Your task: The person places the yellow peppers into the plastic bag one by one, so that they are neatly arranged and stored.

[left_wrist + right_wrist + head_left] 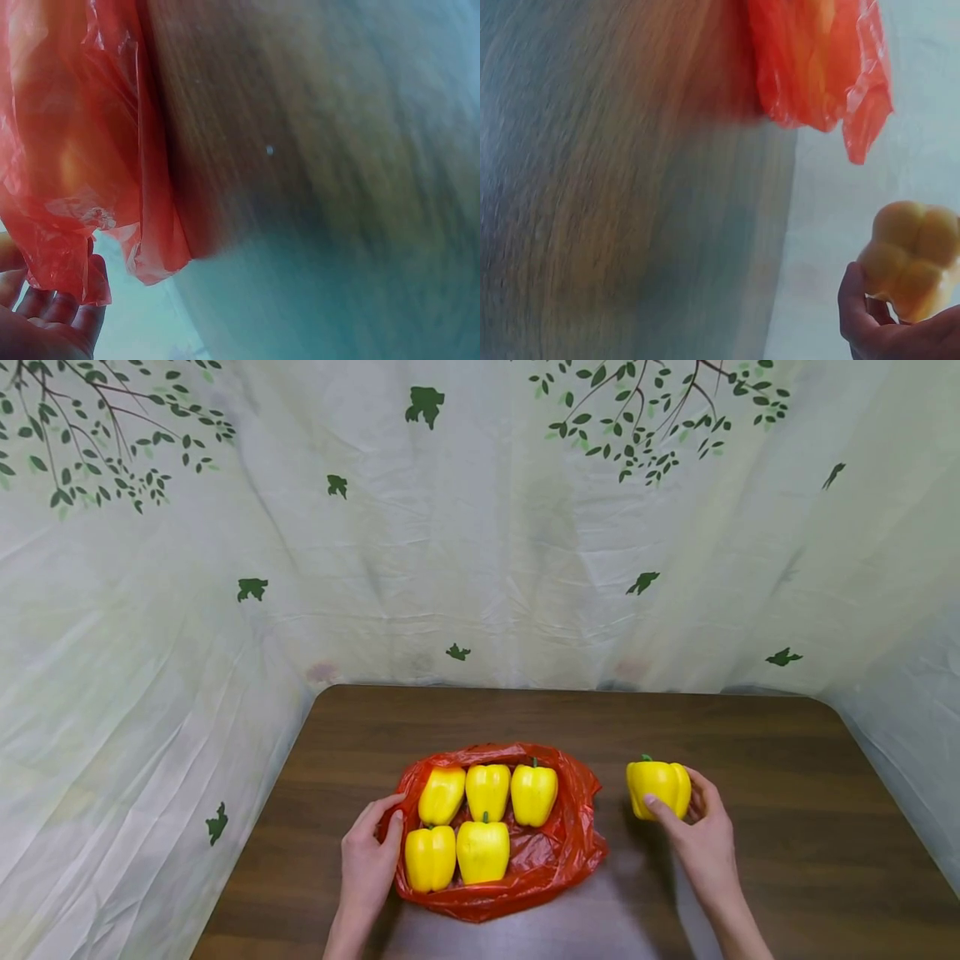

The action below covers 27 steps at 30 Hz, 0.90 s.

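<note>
A red plastic bag (487,906) lies wide-mouthed on the table, with several yellow bell peppers (483,853) in two rows inside it. At the bag's left side my left hand (366,862) grips the rim between thumb and fingers; the left wrist view shows the thin red plastic (64,259) in those fingers. Off to the right of the bag, my right hand (707,847) holds another yellow bell pepper (660,787), its green stem upward. That pepper's lobed underside (909,251) shows in the right wrist view, raised above the table.
The brown wooden table (810,827) has rounded far corners. A pale cloth backdrop (495,543) with printed leaves hangs behind it and down both sides. Inside the bag, bare red plastic (536,856) shows at the front right, beside the front row.
</note>
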Motion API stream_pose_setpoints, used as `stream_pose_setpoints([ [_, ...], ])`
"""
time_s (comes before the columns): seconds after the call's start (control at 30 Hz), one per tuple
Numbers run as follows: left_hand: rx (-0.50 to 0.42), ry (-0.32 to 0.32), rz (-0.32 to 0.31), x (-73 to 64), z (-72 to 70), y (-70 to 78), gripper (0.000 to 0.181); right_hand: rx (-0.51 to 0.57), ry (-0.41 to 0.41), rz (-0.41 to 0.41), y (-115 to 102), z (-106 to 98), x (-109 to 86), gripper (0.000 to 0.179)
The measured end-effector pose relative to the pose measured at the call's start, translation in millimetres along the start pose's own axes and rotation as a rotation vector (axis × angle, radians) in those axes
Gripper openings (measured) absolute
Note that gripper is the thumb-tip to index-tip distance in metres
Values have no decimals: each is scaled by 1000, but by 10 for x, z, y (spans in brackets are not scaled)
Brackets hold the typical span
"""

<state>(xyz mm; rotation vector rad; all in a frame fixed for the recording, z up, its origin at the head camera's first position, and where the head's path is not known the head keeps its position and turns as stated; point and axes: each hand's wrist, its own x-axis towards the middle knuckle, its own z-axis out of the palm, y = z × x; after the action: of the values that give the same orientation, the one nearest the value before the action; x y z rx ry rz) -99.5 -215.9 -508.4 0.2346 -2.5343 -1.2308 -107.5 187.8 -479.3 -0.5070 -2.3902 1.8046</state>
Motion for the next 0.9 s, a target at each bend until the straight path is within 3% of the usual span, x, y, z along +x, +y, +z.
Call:
stream_pose_setpoints([
  [0.37, -3, 3, -4, -10, 4, -6, 26, 45, 0, -14, -125, 61, -129, 83],
  [0.57, -2, 4, -3, -7, 3, -7, 26, 39, -48, 11, -150, 94, -195, 87],
  [0.9, -5, 0, -14, -11, -3, -12, 26, 139, -100, -3, -219, 217, -301, 83],
])
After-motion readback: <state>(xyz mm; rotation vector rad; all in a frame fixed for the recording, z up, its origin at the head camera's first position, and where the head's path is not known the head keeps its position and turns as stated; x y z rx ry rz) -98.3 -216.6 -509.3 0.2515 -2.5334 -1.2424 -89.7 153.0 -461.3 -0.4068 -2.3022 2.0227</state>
